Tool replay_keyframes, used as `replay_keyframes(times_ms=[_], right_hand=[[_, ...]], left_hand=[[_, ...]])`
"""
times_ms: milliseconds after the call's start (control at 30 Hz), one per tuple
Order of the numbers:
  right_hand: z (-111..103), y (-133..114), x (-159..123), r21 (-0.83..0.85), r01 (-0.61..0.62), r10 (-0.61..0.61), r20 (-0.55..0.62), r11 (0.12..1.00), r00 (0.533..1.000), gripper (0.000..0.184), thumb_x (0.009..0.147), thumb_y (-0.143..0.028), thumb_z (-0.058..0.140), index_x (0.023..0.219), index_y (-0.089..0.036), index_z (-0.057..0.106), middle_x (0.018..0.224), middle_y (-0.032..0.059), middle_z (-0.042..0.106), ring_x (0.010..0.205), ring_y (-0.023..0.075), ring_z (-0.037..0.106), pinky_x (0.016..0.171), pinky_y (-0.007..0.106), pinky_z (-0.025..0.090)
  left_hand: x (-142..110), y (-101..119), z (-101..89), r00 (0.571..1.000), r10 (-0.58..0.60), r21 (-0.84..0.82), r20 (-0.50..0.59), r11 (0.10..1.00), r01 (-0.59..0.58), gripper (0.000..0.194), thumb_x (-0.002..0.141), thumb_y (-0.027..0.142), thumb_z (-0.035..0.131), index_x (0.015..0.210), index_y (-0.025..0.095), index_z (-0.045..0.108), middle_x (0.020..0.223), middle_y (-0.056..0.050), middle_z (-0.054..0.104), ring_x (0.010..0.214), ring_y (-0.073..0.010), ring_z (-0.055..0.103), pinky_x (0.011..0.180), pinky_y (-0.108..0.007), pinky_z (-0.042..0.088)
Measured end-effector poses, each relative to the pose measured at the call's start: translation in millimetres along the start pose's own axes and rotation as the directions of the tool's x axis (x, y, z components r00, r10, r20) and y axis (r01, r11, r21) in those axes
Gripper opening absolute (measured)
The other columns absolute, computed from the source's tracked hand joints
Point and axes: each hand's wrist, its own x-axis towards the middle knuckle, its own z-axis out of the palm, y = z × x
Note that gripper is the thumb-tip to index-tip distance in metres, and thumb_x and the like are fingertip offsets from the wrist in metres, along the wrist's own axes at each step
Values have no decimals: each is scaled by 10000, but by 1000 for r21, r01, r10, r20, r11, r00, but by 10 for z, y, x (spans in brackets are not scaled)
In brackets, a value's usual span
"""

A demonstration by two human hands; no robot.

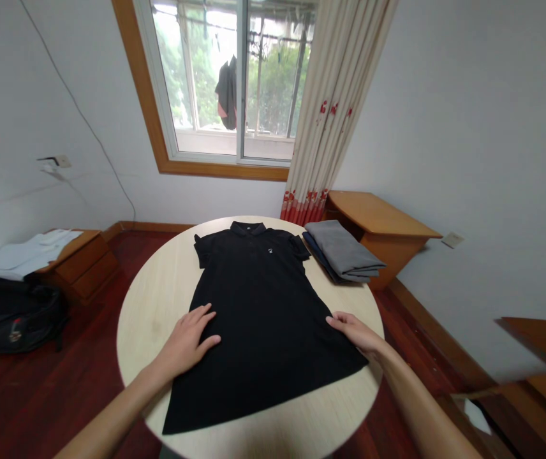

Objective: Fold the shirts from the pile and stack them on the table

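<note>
A black polo shirt point(258, 325) lies spread face up on a round pale table point(153, 299), its collar toward the window and its hem toward me. A small white logo point(270, 250) shows on the chest. My left hand point(189, 341) rests flat on the shirt's left edge, fingers and thumb apart. At the opposite edge, my right hand point(349, 328) has its fingers and thumb drawn together on the cloth, pinching the side seam area. Both short sleeves lie out to the sides.
Folded grey and dark garments point(342, 252) are stacked at the table's right rear. Beyond them stands a wooden desk point(383, 217) by a curtain point(335, 108). To the left are a low wooden cabinet point(86, 264) with papers point(29, 252) and a black bag point(17, 319).
</note>
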Motion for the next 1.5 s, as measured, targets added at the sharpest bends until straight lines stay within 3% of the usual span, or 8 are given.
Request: replay_keyframes(times_ms=[233,400,567,700,833,967,1133,1500], right_hand=[[27,-87,-166,161,-33,10,140,986,990,581,549,-561,867,680,-217,418,619,-72,482,539,86,445,531,223,344],[-138,-143,-255,136,18,-27,67,991,997,609,557,-601,847,671,-220,384,631,-70,450,548,84,412,518,218,305],[-302,63,-286,-269,33,-25,35,963,999,443,564,-517,832,632,-209,521,609,-42,499,570,113,449,519,238,331],[-292,142,-301,-638,-149,158,-44,756,987,287,569,-227,821,592,-223,536,616,19,604,573,183,564,533,298,398],[170,-290,-146,-881,-122,-138,-206,457,969,107,745,-259,731,840,-231,690,980,148,725,904,334,681,731,420,498],[1036,-852,361,-866,284,-441,83,412,894,403,946,-384,527,1281,-189,639,1356,137,623,1249,281,577,1060,394,423],[1625,-837,1040,-865,324,-467,121,383,876,514,1004,-347,415,1474,-147,471,1601,125,365,1496,258,292,1218,470,193],[638,-246,1267,-888,45,-391,-156,457,907,642,1023,-500,306,1571,-167,320,1652,88,250,1534,240,183,1231,449,116]], left_hand=[[-327,284,301,983,161,87,92,982,-169,672,983,623,383,1566,292,330,1637,-92,284,1516,-328,238,1189,-656,200],[-428,218,251,977,190,132,96,971,-201,649,994,608,369,1572,320,300,1644,-72,252,1516,-336,234,1180,-676,201],[-534,146,145,963,224,94,149,966,-240,666,989,603,383,1579,316,274,1643,-83,234,1515,-356,222,1175,-686,190],[-623,53,-5,941,228,16,250,971,-240,741,925,637,499,1574,355,280,1644,-87,249,1511,-371,228,1166,-709,168],[-308,224,-177,943,199,-32,266,980,-198,664,838,567,664,1437,313,534,1577,-90,423,1476,-345,333,1215,-642,127],[516,615,-91,975,183,-51,127,983,-178,521,1002,489,411,1441,231,520,1590,-92,402,1486,-265,326,1227,-552,195],[1250,673,326,998,-41,86,55,996,36,593,1026,442,312,1537,150,387,1645,-133,254,1533,-302,188,1221,-568,176],[1123,-364,293,967,-223,213,-126,946,246,672,1008,545,285,1559,167,360,1636,-113,283,1528,-285,215,1217,-504,203]])
